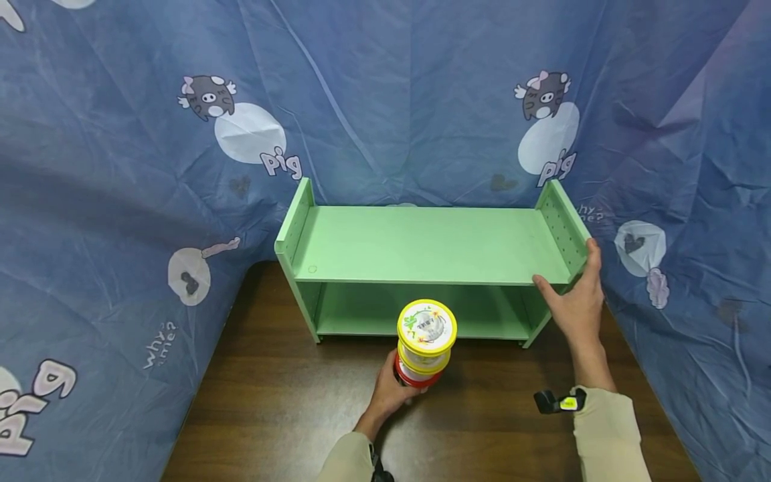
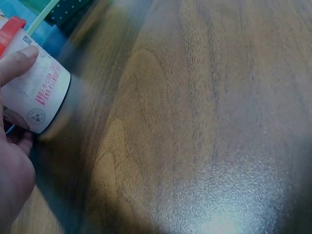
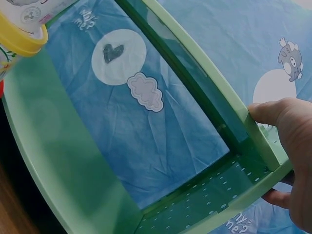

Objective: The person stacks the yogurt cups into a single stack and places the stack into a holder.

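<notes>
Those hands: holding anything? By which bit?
The left hand holds the tub stack by its bottom tub, the right hand the green shelf by its right end.

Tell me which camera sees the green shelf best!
The head view: it shows the green shelf from end to end, both levels. The right wrist view shows mainly one end, gripped by the right hand; the left wrist view, just a sliver at top left.

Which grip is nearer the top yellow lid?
The left grip: it holds the red-rimmed tub below the top yellow lid. The right grip holds the green shelf's right end, farther away.
</notes>
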Action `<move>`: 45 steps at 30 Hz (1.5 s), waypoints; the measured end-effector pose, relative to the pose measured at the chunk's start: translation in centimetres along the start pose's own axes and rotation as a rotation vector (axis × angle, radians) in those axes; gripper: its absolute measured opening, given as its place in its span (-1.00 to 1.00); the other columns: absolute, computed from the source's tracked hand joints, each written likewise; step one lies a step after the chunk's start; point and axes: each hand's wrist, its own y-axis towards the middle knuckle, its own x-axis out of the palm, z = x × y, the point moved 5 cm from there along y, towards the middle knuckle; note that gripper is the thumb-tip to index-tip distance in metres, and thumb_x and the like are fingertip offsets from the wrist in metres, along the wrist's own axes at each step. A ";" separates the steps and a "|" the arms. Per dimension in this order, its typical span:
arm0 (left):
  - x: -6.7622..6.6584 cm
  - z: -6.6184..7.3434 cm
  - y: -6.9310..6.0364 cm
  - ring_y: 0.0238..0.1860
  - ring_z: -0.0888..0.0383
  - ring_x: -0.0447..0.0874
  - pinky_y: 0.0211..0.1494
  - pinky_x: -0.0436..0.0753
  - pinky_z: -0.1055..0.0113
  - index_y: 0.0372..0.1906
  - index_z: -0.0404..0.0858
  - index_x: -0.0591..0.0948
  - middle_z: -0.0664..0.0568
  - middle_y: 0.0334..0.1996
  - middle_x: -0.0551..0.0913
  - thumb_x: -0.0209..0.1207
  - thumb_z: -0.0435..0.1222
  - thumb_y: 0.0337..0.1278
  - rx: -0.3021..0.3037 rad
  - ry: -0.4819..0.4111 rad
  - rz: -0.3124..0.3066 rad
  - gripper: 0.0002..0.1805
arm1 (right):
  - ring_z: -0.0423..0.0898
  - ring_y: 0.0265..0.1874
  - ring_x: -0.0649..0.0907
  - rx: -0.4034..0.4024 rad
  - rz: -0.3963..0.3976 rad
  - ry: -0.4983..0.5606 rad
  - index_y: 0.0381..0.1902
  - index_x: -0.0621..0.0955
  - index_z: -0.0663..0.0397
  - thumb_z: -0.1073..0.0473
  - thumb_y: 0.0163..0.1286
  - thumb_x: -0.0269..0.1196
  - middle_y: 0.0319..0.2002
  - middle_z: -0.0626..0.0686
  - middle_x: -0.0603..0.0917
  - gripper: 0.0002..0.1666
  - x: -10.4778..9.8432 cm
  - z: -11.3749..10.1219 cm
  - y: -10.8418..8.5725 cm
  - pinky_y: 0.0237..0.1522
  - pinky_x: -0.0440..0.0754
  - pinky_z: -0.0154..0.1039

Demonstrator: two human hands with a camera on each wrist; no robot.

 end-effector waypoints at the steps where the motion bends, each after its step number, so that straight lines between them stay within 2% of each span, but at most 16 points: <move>1: 0.0 0.0 0.0 0.14 0.05 0.58 0.30 0.51 0.16 0.32 -0.18 0.40 -0.07 0.13 0.64 0.62 -0.29 -0.40 0.001 0.001 0.002 -0.02 | 0.26 0.51 0.26 0.001 0.000 -0.001 0.59 0.02 -0.28 0.15 0.11 0.52 0.60 0.06 0.14 0.25 0.0 0.0 0.0 0.38 0.27 0.35; 9: 0.0 0.0 -0.2 0.14 0.08 0.58 0.32 0.49 0.21 0.33 -0.16 0.41 -0.04 0.13 0.65 0.62 -0.33 -0.42 -0.031 -0.009 0.005 -0.01 | 0.28 0.50 0.28 0.010 -0.002 -0.011 0.59 0.02 -0.31 0.14 0.12 0.51 0.59 0.08 0.16 0.25 0.0 0.0 0.0 0.37 0.28 0.36; 15: -0.1 0.2 -0.3 0.14 0.09 0.58 0.33 0.48 0.22 0.33 -0.15 0.41 -0.03 0.13 0.65 0.63 -0.31 -0.43 -0.027 0.007 0.012 0.00 | 0.31 0.48 0.30 0.015 -0.003 -0.014 0.59 0.01 -0.33 0.14 0.12 0.51 0.58 0.12 0.18 0.25 0.0 0.0 0.0 0.34 0.30 0.37; 24: -0.4 0.9 -0.2 0.17 0.03 0.59 0.31 0.53 0.18 0.33 -0.20 0.40 -0.07 0.16 0.64 0.62 -0.28 -0.39 0.029 0.028 0.019 -0.01 | 0.34 0.46 0.32 0.029 -0.007 -0.021 0.58 0.01 -0.34 0.13 0.12 0.51 0.57 0.14 0.19 0.25 -0.1 -0.1 0.0 0.32 0.31 0.38; 33: -0.7 2.1 -0.3 0.17 0.02 0.58 0.30 0.55 0.07 0.33 -0.18 0.39 -0.04 0.15 0.63 0.61 -0.24 -0.32 0.026 0.020 0.009 -0.04 | 0.37 0.43 0.34 0.012 0.003 -0.021 0.58 0.02 -0.32 0.13 0.11 0.52 0.57 0.15 0.21 0.25 -0.1 0.0 0.0 0.30 0.33 0.39; 45: -1.2 3.7 -0.2 0.16 0.06 0.60 0.31 0.56 0.12 0.31 -0.13 0.41 0.00 0.14 0.65 0.63 -0.20 -0.34 0.070 0.041 0.020 -0.05 | 0.40 0.41 0.36 0.019 -0.002 -0.032 0.59 0.01 -0.33 0.12 0.11 0.52 0.57 0.15 0.21 0.25 -0.1 0.0 -0.1 0.27 0.34 0.40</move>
